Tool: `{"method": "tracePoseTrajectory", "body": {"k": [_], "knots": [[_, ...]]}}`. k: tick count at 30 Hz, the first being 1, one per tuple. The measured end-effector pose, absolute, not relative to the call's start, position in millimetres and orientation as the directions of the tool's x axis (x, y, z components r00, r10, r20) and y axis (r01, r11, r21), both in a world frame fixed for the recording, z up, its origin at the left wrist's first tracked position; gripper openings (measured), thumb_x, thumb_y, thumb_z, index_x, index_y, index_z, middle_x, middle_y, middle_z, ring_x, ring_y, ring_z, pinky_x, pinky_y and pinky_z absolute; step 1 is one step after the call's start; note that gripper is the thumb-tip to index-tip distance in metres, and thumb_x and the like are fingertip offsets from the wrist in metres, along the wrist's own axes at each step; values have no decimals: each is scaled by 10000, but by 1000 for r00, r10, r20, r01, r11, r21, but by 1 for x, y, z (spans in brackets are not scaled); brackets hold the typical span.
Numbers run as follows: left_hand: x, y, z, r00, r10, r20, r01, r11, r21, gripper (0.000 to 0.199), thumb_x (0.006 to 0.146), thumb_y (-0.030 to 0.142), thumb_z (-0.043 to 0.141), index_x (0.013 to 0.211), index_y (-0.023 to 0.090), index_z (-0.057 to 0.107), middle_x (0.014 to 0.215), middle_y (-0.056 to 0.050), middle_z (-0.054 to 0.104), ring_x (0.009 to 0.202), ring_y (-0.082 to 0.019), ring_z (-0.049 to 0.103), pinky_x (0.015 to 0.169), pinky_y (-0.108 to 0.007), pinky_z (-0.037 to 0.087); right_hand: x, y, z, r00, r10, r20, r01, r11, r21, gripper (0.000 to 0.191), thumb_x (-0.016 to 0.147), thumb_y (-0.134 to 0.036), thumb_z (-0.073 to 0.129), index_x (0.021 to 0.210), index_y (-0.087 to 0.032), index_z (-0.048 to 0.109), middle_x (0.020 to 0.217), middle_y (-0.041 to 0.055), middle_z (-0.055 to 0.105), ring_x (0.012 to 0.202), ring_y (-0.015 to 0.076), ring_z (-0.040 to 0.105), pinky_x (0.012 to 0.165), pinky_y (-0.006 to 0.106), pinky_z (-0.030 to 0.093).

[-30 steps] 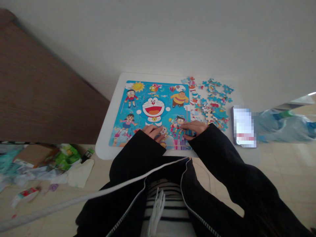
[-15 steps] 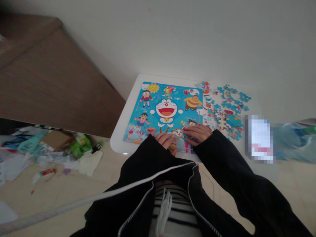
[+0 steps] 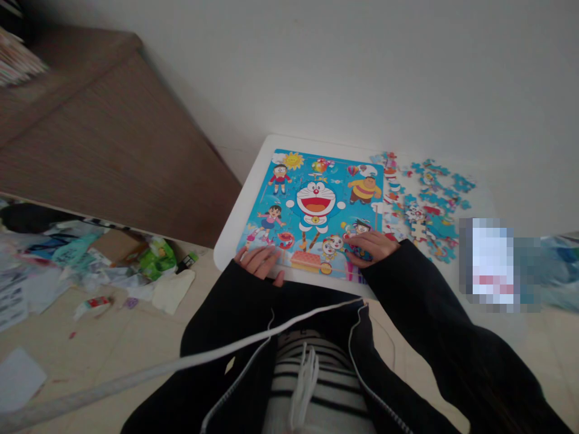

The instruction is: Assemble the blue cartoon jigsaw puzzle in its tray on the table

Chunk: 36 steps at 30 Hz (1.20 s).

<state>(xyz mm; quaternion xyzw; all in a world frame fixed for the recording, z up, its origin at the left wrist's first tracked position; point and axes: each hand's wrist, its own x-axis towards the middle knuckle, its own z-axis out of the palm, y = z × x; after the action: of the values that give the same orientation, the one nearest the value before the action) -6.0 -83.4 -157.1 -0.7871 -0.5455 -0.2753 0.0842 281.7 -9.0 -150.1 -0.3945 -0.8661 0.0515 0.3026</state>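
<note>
A blue cartoon jigsaw puzzle lies flat on a white table, a smiling cartoon cat at its middle. My left hand rests palm down over the puzzle's near left corner, fingers stretched out. On the near right part of the picture lies my right hand, its fingers bent a little and touching the surface; whether a piece is under the fingertips is hidden. Loose puzzle pieces are heaped to the right of the puzzle, several of them close to its right edge.
Right of the loose pieces is a blurred-out bright phone-like object, with a clear plastic thing beyond it. A brown wooden cabinet stands left of the table. Bags and papers litter the floor. A white cord crosses in front of me.
My left hand has slid left from the puzzle's near middle to its near left corner, uncovering the picture there. My right hand stays at the near right. The view has shifted slightly.
</note>
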Motion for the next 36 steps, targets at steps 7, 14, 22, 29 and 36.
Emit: {"method": "tracePoseTrajectory", "body": {"k": [7,14,22,29,36], "knots": [[1,-78,-163,287,822,492,897,-411,164,336,773,341,575,1076,196,572,1081,-86,653,1016,-247,590,1022,-494,275,274,-12,-136,-459,734,501,679,654,-335,173,795,-240,581,928,-206,685,896,52,700,821,177,633,773,308,516],[-9,-77,-169,295,838,458,899,-406,162,369,812,367,515,1126,176,551,1146,-117,616,1096,-259,553,1026,-486,282,193,-12,-131,-581,721,379,618,693,-371,298,803,-283,560,1073,-189,644,1037,62,668,926,206,597,846,323,481],[-27,-71,-175,264,846,462,891,-398,219,417,836,336,488,1204,140,498,1173,-147,592,1130,-250,529,971,-410,402,151,11,-164,-648,716,258,624,694,-359,290,782,-258,567,1057,-196,637,966,56,686,819,201,596,720,316,467],[-35,-77,-174,191,823,535,869,-395,298,348,817,247,534,1155,163,528,1108,-127,620,1087,-235,560,923,-387,468,159,2,-172,-583,738,339,565,668,-484,243,773,-276,565,993,-217,649,924,43,681,804,175,605,734,287,457],[-39,-83,-176,148,825,546,892,-350,287,284,826,217,519,1105,169,545,1077,-116,632,1054,-227,582,906,-396,476,150,-8,-174,-580,662,475,445,746,-496,175,758,-315,586,864,-217,685,840,24,691,763,161,618,711,275,467]]}}
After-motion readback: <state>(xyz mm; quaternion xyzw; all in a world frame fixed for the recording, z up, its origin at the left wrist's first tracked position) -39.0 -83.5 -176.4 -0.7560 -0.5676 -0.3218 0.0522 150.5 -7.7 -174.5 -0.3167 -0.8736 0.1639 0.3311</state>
